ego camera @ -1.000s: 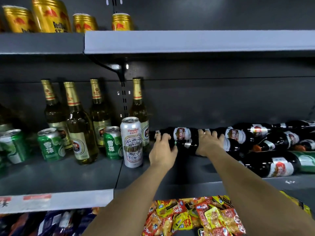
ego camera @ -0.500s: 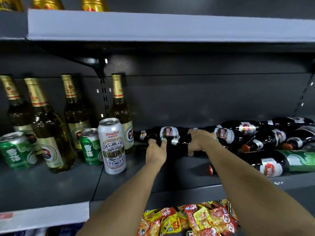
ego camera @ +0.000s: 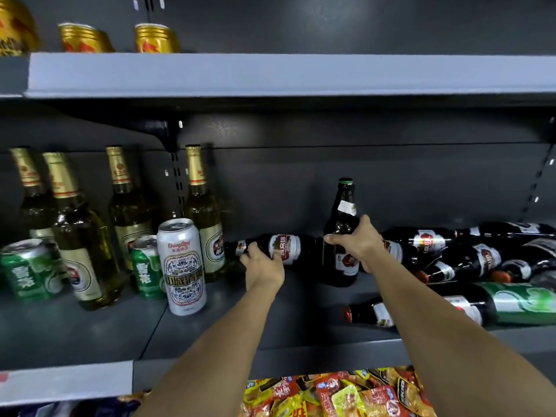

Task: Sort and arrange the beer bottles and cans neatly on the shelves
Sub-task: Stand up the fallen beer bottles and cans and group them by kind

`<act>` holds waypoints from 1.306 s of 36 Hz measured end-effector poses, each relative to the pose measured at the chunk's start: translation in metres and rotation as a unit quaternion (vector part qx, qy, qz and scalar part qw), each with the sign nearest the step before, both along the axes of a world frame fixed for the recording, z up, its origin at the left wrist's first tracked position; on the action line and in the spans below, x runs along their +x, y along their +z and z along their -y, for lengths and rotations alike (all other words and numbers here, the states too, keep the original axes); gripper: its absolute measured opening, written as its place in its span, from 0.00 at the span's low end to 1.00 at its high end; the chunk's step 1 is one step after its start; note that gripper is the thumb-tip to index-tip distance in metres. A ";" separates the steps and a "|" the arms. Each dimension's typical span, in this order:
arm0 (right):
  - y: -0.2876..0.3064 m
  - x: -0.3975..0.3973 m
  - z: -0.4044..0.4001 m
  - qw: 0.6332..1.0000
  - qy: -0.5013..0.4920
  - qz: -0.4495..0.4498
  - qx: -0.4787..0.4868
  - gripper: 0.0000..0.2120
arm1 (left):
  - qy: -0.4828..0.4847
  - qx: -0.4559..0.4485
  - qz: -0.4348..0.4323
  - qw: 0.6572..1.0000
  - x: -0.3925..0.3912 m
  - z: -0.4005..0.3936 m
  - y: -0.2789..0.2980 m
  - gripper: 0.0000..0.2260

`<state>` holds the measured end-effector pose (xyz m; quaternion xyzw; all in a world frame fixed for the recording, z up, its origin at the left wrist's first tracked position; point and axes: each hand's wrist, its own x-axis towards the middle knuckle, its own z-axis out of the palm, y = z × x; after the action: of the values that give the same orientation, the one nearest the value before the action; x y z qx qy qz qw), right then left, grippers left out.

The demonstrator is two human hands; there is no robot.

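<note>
Uprighting step in hand: right hand (ego camera: 359, 243) grips a dark brown glass beer bottle (ego camera: 341, 236) upright on the grey metal shelf (ego camera: 228, 329), left hand (ego camera: 264, 267) grasps a toppled dark bottle (ego camera: 282, 248), which needs standing next.

Right hand (ego camera: 359, 242) grips an upright dark bottle (ego camera: 341, 236) on the shelf (ego camera: 270, 332); left hand (ego camera: 264, 266) holds a lying bottle (ego camera: 285, 248).
</note>
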<state>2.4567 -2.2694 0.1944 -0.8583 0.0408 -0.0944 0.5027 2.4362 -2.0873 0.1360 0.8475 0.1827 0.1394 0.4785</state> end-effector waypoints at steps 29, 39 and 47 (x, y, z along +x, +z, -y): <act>-0.035 0.030 -0.113 0.848 0.125 0.070 -0.510 0.38 | 0.028 -0.246 -0.023 0.969 0.047 -0.026 -0.016 0.27; -0.039 0.051 -0.129 0.800 0.085 0.069 -0.590 0.37 | 0.041 -0.339 -0.018 0.940 0.061 -0.033 -0.017 0.24; -0.041 0.043 -0.127 0.854 0.058 0.104 -0.506 0.25 | 0.092 -0.223 0.026 0.970 0.048 -0.025 -0.011 0.25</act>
<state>2.5000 -2.1425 0.1537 -0.9802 -0.1150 -0.1610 0.0047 2.4839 -2.0619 0.1245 0.6948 0.2740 0.1611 0.6451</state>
